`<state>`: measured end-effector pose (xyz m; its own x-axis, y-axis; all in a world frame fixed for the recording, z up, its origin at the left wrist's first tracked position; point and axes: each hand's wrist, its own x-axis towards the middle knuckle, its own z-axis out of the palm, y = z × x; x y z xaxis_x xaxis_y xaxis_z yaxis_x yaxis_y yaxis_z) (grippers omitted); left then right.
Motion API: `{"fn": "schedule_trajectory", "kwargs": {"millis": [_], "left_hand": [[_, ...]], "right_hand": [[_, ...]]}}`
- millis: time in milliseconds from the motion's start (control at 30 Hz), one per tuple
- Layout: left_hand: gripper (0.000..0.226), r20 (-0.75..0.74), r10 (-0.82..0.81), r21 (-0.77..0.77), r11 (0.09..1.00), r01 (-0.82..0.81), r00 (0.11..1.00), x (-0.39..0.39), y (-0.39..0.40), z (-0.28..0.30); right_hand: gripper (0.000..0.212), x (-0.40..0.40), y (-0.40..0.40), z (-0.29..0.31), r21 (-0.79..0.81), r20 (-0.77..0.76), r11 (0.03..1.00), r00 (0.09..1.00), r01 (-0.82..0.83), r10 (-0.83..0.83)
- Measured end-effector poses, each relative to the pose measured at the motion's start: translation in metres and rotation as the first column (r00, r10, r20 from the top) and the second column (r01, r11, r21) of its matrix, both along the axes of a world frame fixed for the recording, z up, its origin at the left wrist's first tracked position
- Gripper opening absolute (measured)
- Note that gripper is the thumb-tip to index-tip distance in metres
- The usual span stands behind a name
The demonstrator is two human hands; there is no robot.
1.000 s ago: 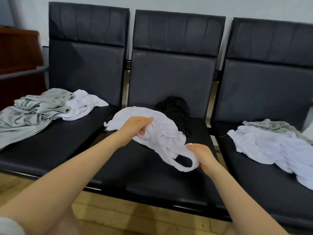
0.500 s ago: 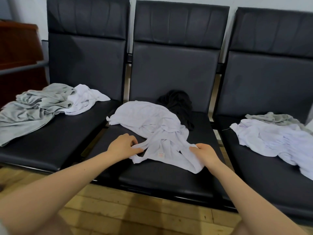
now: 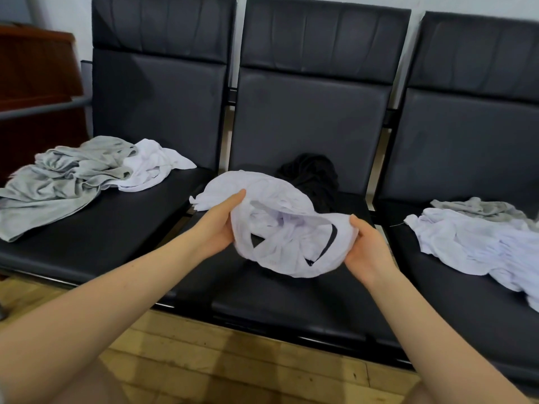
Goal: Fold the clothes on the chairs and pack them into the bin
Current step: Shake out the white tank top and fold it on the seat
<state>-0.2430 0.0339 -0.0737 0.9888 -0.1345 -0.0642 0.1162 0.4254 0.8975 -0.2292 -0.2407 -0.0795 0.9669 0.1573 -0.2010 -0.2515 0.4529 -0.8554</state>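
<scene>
Over the middle seat (image 3: 291, 298), at centre frame, the left hand (image 3: 217, 228) and right hand (image 3: 369, 252) are gripping opposite edges of a crumpled white garment (image 3: 280, 225), lifting it unfolded. Nothing is looking folded yet, and no bin is showing. Waiting still: a black garment (image 3: 312, 176) at 12 o'clock, grey and white clothes (image 3: 73, 176) at 9, a white-and-grey pile (image 3: 481, 237) at 3.
</scene>
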Motion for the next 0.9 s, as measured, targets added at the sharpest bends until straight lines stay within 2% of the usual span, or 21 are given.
{"fn": "schedule_trajectory", "kwargs": {"millis": [67,133,333,467,567,667,733,833,900], "left_hand": [[0.043,0.051,-0.037,0.022,0.999,0.035,0.998,0.000,-0.001,0.007],[0.034,0.079,0.002,0.048,0.999,-0.005,0.997,0.001,-0.001,0.013],[0.036,0.165,-0.017,0.027,1.000,0.012,0.986,0.000,0.003,0.024],[0.035,0.205,0.016,-0.035,0.999,-0.009,0.979,0.002,0.012,0.031],[0.035,0.215,0.008,-0.027,1.000,-0.002,0.977,0.004,0.016,0.032],[0.042,0.215,0.022,-0.028,0.999,-0.017,0.976,0.007,0.015,0.032],[0.040,0.238,0.087,-0.052,0.996,-0.077,0.967,0.010,0.010,0.047],[0.030,0.377,0.110,-0.037,0.994,-0.104,0.919,0.018,0.004,0.090],[0.036,0.453,0.118,-0.022,0.992,-0.122,0.883,0.023,-0.001,0.122]], "right_hand": [[0.042,-0.002,0.001,0.003,-0.001,0.015,1.000,0.999,0.031,-0.031],[0.041,-0.002,0.001,0.004,0.002,0.007,0.999,0.999,0.038,-0.038],[0.035,-0.001,-0.001,0.002,0.017,0.010,0.999,0.999,0.039,-0.039],[0.027,0.002,-0.008,0.007,0.166,0.074,0.983,0.993,0.079,-0.093],[0.033,0.004,-0.012,0.014,0.273,0.117,0.959,0.987,0.071,-0.106],[0.018,0.005,-0.011,0.023,0.367,0.086,0.930,0.994,0.031,-0.068],[0.017,0.010,-0.011,0.036,0.421,0.068,0.907,0.996,0.017,-0.050],[0.025,0.020,-0.009,0.079,0.348,0.132,0.937,0.991,-0.029,-0.019],[0.025,0.026,-0.005,0.117,0.278,0.192,0.960,0.979,0.010,-0.066]]}}
